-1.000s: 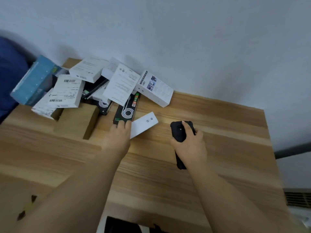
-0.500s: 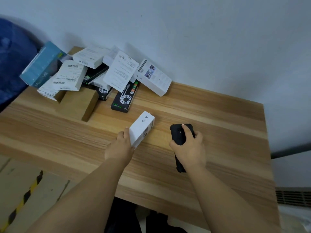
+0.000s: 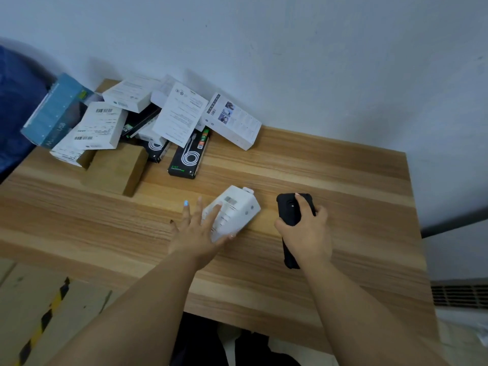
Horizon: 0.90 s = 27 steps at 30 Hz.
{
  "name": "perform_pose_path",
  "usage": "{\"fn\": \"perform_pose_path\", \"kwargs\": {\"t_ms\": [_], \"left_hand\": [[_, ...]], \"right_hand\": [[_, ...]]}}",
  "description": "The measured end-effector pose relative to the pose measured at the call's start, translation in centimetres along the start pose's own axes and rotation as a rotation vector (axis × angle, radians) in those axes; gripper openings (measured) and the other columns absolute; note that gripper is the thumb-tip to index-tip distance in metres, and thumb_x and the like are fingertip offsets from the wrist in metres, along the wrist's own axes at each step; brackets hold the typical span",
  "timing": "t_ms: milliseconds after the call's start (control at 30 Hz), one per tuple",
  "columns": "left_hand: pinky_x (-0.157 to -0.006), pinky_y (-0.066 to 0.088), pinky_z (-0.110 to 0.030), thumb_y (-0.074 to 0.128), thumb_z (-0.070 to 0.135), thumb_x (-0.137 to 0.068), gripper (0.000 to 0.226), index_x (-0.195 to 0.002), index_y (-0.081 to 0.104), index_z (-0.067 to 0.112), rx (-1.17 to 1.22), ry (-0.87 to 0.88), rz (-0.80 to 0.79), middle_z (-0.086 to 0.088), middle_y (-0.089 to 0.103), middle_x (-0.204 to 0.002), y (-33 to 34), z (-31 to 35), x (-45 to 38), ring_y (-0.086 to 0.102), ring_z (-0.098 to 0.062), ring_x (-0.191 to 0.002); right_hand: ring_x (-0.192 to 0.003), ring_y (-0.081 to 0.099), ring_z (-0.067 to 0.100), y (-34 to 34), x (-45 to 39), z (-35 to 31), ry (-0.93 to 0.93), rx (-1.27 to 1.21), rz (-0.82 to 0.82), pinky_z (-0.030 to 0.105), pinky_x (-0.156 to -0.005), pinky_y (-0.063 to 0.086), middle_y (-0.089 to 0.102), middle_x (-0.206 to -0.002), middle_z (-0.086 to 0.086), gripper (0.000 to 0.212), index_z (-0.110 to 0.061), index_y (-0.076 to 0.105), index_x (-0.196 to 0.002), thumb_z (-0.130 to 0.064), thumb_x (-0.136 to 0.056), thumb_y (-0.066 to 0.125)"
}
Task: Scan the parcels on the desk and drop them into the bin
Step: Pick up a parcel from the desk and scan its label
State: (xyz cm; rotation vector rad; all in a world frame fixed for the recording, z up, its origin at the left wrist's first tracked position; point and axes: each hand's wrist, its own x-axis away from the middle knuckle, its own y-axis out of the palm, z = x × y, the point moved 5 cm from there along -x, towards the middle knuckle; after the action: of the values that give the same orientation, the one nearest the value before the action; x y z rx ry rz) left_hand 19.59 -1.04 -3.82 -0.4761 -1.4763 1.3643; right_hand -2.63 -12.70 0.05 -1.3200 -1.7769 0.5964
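Note:
My left hand (image 3: 195,233) holds a small white box (image 3: 235,215) just above the wooden desk (image 3: 317,286), fingers spread over its barcode side and thumb under its near edge. To its right, my right hand (image 3: 309,233) grips a black handheld scanner (image 3: 289,210), its head level with the box. A heap of parcels (image 3: 179,117) lies at the desk's back left against the wall: white boxes, a black cable box (image 3: 188,154), a brown carton (image 3: 116,170) and a teal box (image 3: 55,109).
Something blue (image 3: 13,101) stands off the desk's left end; I cannot tell what it is. Flattened cardboard with a black-and-yellow stripe (image 3: 39,299) covers the floor at lower left. A vent grille (image 3: 459,291) is low on the right.
My left hand has drawn the white box out of the heap toward me and turned it barcode side up beside the scanner. My right hand has kept hold of the scanner.

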Motion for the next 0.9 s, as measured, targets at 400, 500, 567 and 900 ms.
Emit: {"fn": "perform_pose_path", "kwargs": {"t_ms": [400, 500, 567, 900], "left_hand": [[-0.116, 0.016, -0.061, 0.060, 0.087, -0.062, 0.138, -0.150, -0.029, 0.029, -0.097, -0.019, -0.245, -0.004, -0.020, -0.162, 3.5, 1.7, -1.5, -0.002, -0.033, -0.150], [-0.109, 0.032, -0.053, 0.067, 0.074, -0.069, 0.133, -0.150, -0.027, 0.026, -0.138, -0.033, -0.215, -0.007, -0.002, -0.159, 4.2, 2.2, -1.2, 0.019, -0.034, -0.141], [-0.103, 0.037, -0.049, 0.069, 0.067, -0.072, 0.128, -0.151, -0.024, 0.027, -0.143, -0.047, -0.192, -0.006, 0.006, -0.154, 4.2, 2.5, -1.5, 0.028, -0.033, -0.133], [-0.091, 0.045, -0.043, 0.067, 0.070, -0.073, 0.125, -0.153, -0.017, 0.022, -0.488, -0.096, 0.107, -0.010, 0.023, -0.145, -6.6, 0.4, -2.2, 0.039, -0.030, -0.124]], "right_hand": [[-0.124, 0.050, 0.027, 1.8, -0.8, 0.8, 0.021, 0.005, -0.038, 0.040, -0.081, 0.051, 0.023, -0.153, -0.001, 0.078, -0.049, 0.029, -0.150, -0.061, -0.083, 0.065], [-0.125, 0.050, 0.027, 1.7, -0.8, 0.8, 0.016, 0.008, -0.046, 0.040, -0.080, 0.050, 0.021, -0.154, -0.001, 0.080, -0.047, 0.028, -0.151, -0.064, -0.082, 0.064], [-0.124, 0.051, 0.027, 1.6, -1.2, 1.1, 0.032, 0.005, -0.053, 0.038, -0.078, 0.048, 0.021, -0.154, -0.001, 0.080, -0.048, 0.028, -0.151, -0.063, -0.082, 0.065], [-0.122, 0.049, 0.025, -1.0, -1.2, -5.5, -0.272, 0.174, -0.178, 0.036, -0.089, 0.048, 0.027, -0.151, -0.003, 0.074, -0.047, 0.028, -0.151, -0.053, -0.086, 0.061]]}}
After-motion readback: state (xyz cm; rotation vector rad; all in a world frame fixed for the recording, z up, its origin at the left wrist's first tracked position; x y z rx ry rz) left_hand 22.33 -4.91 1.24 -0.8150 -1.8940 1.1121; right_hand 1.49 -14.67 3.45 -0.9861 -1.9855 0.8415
